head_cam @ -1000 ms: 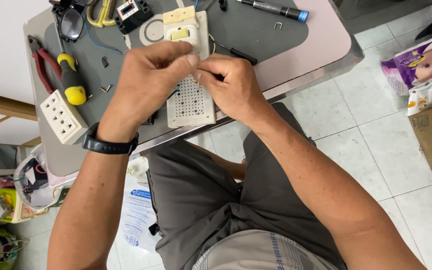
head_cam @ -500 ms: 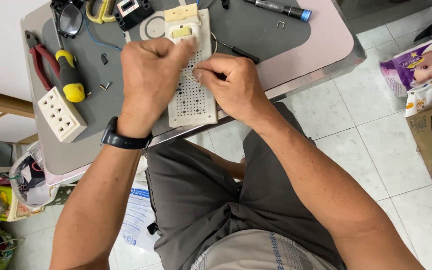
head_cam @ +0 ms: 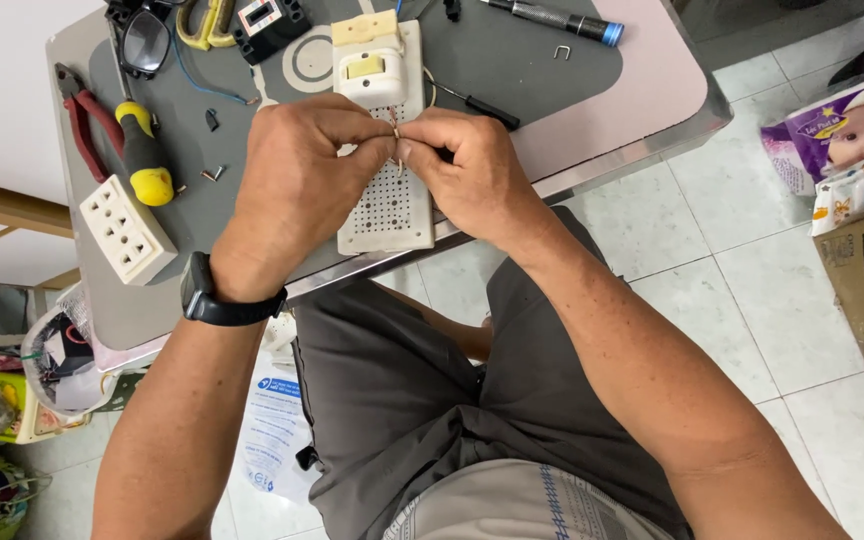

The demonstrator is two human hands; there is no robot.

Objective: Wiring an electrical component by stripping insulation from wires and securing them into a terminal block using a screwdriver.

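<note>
1. Wire [head_cam: 397, 135]: thin bare strands, pinched between both hands' fingertips just above the perforated board [head_cam: 388, 205]. Half a second ago the left hand covered this spot and the wire wasn't visible; now the strands show between the fingertips.
2. Left hand [head_cam: 297, 175]: fingers curled, thumb and forefinger closed on the wire from the left. It has shifted left and down off the switch since the earlier frame.
3. Right hand [head_cam: 467, 170]: fingers bunched, pinching the same wire from the right; position roughly unchanged. Fingertips of both hands nearly touch.
4. Board: cream, lies flat on the grey mat [head_cam: 552, 70], its near end at the table edge, partly under both hands.
5. Switch block [head_cam: 372, 65]: cream, sits on the board's far end, just beyond the fingertips, now fully uncovered.
6. Socket block [head_cam: 127, 228]: white, well left of the left wrist, unmoved.
7. Yellow-handled screwdriver [head_cam: 142, 150] and red pliers [head_cam: 77, 115]: left of the left hand, unmoved.
</note>
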